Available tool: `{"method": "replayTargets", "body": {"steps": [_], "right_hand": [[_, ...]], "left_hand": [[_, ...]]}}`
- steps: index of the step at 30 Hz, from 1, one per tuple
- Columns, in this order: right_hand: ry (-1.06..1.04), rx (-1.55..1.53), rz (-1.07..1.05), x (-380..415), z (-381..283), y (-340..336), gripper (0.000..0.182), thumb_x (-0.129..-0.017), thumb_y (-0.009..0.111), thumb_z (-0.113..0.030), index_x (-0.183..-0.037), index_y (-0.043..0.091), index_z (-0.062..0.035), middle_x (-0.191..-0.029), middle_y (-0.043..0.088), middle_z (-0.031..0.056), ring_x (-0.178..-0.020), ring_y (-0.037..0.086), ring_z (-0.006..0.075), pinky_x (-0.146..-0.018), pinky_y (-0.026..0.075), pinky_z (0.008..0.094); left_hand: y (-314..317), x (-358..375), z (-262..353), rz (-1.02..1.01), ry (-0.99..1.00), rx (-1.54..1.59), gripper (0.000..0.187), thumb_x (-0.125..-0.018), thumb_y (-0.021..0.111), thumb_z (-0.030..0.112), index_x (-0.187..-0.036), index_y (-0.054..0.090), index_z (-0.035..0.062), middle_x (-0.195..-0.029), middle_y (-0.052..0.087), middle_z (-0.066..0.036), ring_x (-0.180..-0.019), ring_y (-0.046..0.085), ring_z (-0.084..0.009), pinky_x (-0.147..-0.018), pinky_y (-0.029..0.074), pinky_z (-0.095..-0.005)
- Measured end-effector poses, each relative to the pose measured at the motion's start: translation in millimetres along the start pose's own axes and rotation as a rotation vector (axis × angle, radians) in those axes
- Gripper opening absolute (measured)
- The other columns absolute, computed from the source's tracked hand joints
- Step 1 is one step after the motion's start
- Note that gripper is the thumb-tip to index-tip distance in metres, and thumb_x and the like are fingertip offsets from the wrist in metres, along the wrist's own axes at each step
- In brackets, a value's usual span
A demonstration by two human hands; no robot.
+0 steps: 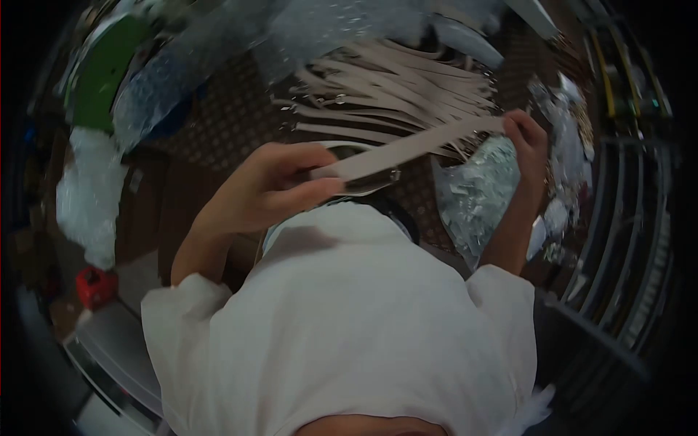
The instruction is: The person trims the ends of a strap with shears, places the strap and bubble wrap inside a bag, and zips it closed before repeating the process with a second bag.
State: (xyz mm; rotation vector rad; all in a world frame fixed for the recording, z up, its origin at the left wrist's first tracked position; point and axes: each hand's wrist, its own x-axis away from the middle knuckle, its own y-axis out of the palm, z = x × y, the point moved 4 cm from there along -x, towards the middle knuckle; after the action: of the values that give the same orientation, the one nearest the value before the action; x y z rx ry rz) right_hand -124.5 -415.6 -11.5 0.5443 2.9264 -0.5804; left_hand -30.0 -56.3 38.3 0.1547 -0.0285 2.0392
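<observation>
Here the left hand (269, 185) pinches one end of a flat beige strap (418, 149) between thumb and fingers; the right hand (529, 138) has fingertips closed on the other, the strap slanting before a loose spread of similar beige straps (378, 76).

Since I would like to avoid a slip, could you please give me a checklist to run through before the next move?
1. Left hand gripping the strap: ok, it lies between thumb and fingers.
2. Right hand gripping it too: ok, pinched at the far end.
3. Strap stretched out between the hands: ok, no deep sag.
4. Strap surface free of marks: cannot tell, too blurred.
5. Strap clear of the pile of straps: cannot tell, they overlap in this view.
6. Pile neatly lined up: not ok, several straps cross.
</observation>
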Motion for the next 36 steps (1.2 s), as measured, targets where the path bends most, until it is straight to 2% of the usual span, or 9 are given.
{"method": "replayTargets", "body": {"steps": [5,8,14,16,19,25,26,34,36], "right_hand": [[-0.353,0.808,0.402,-8,1,9,0.027,-0.074,0.067,-0.025,-0.094,0.061,-0.0084,-0.093,0.056,0.0081,-0.093,0.051,0.0249,-0.081,0.041,0.0367],[-0.164,0.756,0.601,16,36,-19,0.037,-0.072,0.067,-0.033,-0.101,0.060,-0.0111,-0.102,0.053,0.0106,-0.100,0.047,0.0296,-0.086,0.037,0.0392],[0.972,1.065,0.704,123,146,-93,0.045,-0.082,0.055,-0.037,-0.117,0.051,-0.0094,-0.115,0.045,0.0193,-0.117,0.033,0.0401,-0.091,0.030,0.0562],[1.073,0.703,0.645,160,181,-81,0.047,-0.083,0.052,-0.038,-0.120,0.048,-0.0100,-0.119,0.042,0.0189,-0.120,0.031,0.0403,-0.091,0.028,0.0581],[0.872,1.089,0.641,175,194,-57,0.047,-0.083,0.052,-0.039,-0.120,0.048,-0.0103,-0.121,0.042,0.0154,-0.116,0.036,0.0392,-0.089,0.032,0.0551],[0.589,0.715,1.195,193,186,-135,0.026,-0.081,0.053,-0.026,-0.075,0.063,-0.0024,-0.073,0.058,0.0171,-0.075,0.056,0.0347,-0.064,0.045,0.0419],[0.597,0.692,1.177,197,200,-154,0.026,-0.080,0.054,-0.026,-0.078,0.062,-0.0014,-0.077,0.059,0.0180,-0.078,0.056,0.0358,-0.065,0.045,0.0427],[1.236,1.034,0.575,224,316,-234,0.027,-0.082,0.050,-0.018,-0.097,0.056,0.0038,-0.099,0.056,0.0225,-0.091,0.054,0.0397,-0.079,0.044,0.0444],[1.266,1.077,0.735,216,284,-224,0.022,-0.082,0.049,-0.012,-0.096,0.056,0.0046,-0.103,0.055,0.0190,-0.091,0.054,0.0371,-0.081,0.044,0.0413]], "left_hand": [[-30,-41,-65,0.254,-0.136,-0.176,0.014,-0.086,0.052,0.014,-0.083,0.058,0.0009,-0.058,0.044,0.005,-0.050,0.034,-0.0014,-0.045,0.024,-0.0177],[-28,-54,-103,0.329,-0.197,0.028,0.013,-0.087,0.050,0.014,-0.085,0.056,0.0024,-0.055,0.037,0.006,-0.047,0.030,-0.0024,-0.044,0.022,-0.0191],[-14,-64,-124,0.313,-0.143,0.051,0.014,-0.087,0.049,0.014,-0.085,0.056,0.0024,-0.054,0.037,0.004,-0.045,0.030,-0.0032,-0.042,0.021,-0.0192],[-14,-67,-125,0.303,-0.148,0.135,0.013,-0.087,0.050,0.014,-0.084,0.055,0.0021,-0.054,0.038,0.004,-0.045,0.031,-0.0036,-0.042,0.023,-0.0187],[-16,-70,-124,0.298,-0.180,0.124,0.012,-0.086,0.050,0.013,-0.084,0.055,0.0019,-0.054,0.039,0.003,-0.045,0.032,-0.0036,-0.042,0.023,-0.0186],[-9,-70,-116,0.371,-0.239,0.053,0.013,-0.086,0.050,0.014,-0.084,0.055,0.0017,-0.054,0.040,0.003,-0.046,0.034,-0.0041,-0.042,0.024,-0.0186],[-12,-67,-116,0.416,-0.231,0.039,0.013,-0.086,0.050,0.014,-0.084,0.055,0.0017,-0.054,0.040,0.003,-0.046,0.034,-0.0041,-0.042,0.024,-0.0186],[-14,-64,-130,0.520,-0.327,-0.075,0.017,-0.087,0.053,0.018,-0.079,0.057,0.0036,-0.053,0.042,0.004,-0.042,0.034,-0.0031,-0.040,0.025,-0.0189],[-13,-65,-126,0.563,-0.339,-0.096,0.018,-0.087,0.053,0.019,-0.078,0.057,0.0040,-0.052,0.042,0.004,-0.041,0.034,-0.0028,-0.039,0.024,-0.0190]]}}
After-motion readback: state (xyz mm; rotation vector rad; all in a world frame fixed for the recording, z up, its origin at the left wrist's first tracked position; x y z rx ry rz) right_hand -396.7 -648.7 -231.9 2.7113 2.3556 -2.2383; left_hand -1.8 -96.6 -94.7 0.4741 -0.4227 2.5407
